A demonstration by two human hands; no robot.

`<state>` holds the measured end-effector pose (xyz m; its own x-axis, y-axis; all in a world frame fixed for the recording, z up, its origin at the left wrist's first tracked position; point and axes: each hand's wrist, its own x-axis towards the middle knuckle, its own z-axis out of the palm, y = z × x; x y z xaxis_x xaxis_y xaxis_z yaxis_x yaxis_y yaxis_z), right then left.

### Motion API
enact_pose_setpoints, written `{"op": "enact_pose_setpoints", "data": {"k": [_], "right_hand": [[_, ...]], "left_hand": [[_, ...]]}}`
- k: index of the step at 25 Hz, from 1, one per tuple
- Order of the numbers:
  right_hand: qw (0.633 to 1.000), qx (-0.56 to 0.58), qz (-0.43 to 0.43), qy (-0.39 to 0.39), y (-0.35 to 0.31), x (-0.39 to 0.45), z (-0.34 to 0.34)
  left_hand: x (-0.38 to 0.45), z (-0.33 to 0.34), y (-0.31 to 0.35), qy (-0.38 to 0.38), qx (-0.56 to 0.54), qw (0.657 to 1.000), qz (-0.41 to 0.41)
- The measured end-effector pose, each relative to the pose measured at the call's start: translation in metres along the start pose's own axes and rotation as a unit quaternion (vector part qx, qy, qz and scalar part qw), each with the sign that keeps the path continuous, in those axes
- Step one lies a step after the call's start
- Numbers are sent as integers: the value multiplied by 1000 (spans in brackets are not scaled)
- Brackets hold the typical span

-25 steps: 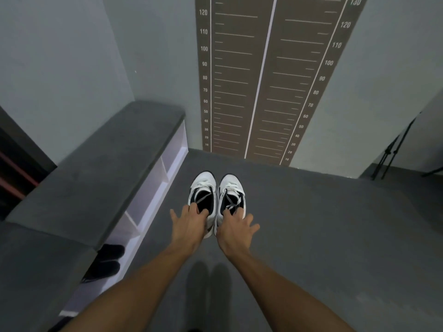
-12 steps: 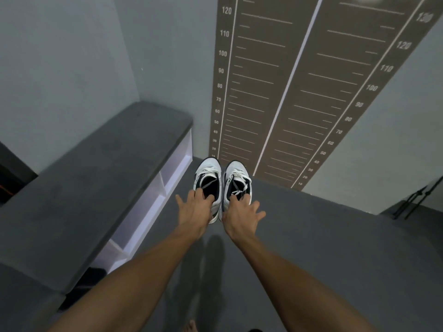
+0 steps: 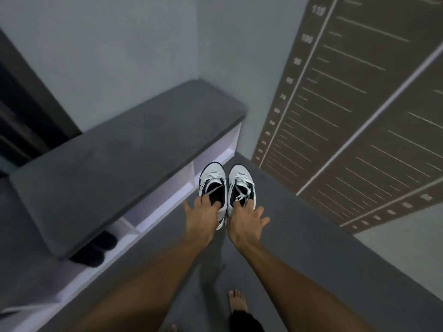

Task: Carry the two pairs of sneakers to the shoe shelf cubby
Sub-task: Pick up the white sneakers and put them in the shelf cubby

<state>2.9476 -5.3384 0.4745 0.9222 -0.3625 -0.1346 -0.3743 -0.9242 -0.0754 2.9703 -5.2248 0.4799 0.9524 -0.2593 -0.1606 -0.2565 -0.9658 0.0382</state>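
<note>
Shelf [image 3: 134, 149] looms nearer now; left hand [image 3: 202, 218] and right hand [image 3: 244, 220] still hook white sneakers [image 3: 226, 182].

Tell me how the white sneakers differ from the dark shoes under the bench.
The white sneakers are white with dark linings; the dark shoes look black all over. The sneakers are held above the floor, one in the left hand, one in the right hand; the dark shoes sit in a cubby of the shoe shelf, partly hidden under its grey top. Both are pairs lying side by side.
</note>
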Motion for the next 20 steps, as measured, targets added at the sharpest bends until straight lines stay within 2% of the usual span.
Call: {"op": "enact_pose_setpoints", "data": {"k": [7, 20], "right_hand": [[990, -16, -138, -23, -37, 69, 99], [954, -47, -287, -75, -133, 112, 374]], "left_hand": [[49, 100, -35, 10, -21, 992, -122], [83, 367, -145, -29, -32, 966, -255]]}}
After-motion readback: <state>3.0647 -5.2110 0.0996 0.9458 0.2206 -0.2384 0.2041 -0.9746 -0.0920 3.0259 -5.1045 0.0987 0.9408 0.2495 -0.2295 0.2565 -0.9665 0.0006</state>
